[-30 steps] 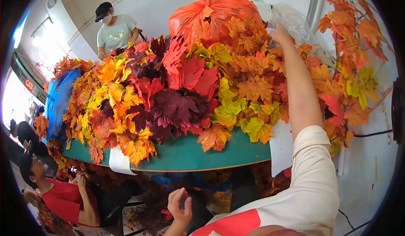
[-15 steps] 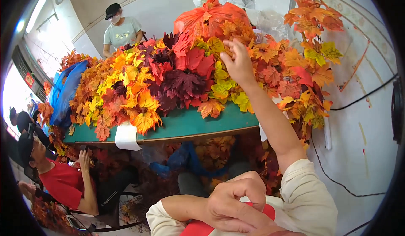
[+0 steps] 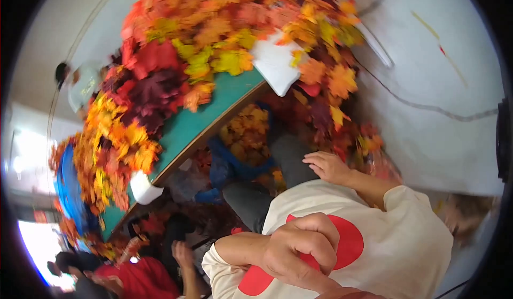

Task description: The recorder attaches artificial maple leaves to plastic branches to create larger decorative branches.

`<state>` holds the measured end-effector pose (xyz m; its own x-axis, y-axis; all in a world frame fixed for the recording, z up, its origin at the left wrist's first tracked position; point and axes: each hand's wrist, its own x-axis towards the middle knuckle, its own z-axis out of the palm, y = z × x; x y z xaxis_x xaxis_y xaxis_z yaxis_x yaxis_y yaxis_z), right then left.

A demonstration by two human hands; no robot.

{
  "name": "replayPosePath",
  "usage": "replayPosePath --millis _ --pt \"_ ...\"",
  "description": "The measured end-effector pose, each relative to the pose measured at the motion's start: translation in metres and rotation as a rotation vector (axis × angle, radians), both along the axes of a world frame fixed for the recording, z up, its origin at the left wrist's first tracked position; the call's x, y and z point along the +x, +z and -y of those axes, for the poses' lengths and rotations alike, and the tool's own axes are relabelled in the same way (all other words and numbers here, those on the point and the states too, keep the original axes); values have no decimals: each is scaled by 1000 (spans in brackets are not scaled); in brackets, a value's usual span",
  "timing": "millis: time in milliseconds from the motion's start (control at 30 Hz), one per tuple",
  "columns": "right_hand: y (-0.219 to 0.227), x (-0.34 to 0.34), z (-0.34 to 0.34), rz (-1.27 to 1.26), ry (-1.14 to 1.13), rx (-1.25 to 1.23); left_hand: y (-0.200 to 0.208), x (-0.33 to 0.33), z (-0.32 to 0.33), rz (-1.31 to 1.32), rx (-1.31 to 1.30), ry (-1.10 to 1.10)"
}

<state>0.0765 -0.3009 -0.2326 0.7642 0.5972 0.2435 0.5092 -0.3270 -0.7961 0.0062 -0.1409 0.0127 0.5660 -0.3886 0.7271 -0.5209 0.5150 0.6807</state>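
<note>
Close in front of me, my left hand is raised over my cream shirt with its fingers curled in. Nothing shows between them. My right hand hovers or rests by my right thigh, fingers stretched out and empty. Whether it touches the leg I cannot tell. Ahead, artificial maple leaves in orange and yellow, red and dark purple are heaped on a green table. Neither hand touches those leaves.
White sheets hang over the table edge near the right end; another white piece hangs farther left. Below lies a blue bag with more leaves. A person in red sits at left, another stands beyond the table. A cable runs at right.
My right hand has come back from the leaf pile to beside my thigh. The view has turned rightward and tilted. My left hand stays raised and curled.
</note>
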Motion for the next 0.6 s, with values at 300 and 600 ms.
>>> replayPosePath --millis 300,600 --pt "-79 -51 72 -396 -414 -68 -20 9 46 -83 9 -94" --pt "-87 -36 62 -436 -414 -62 -18 50 68 85 -24 138"
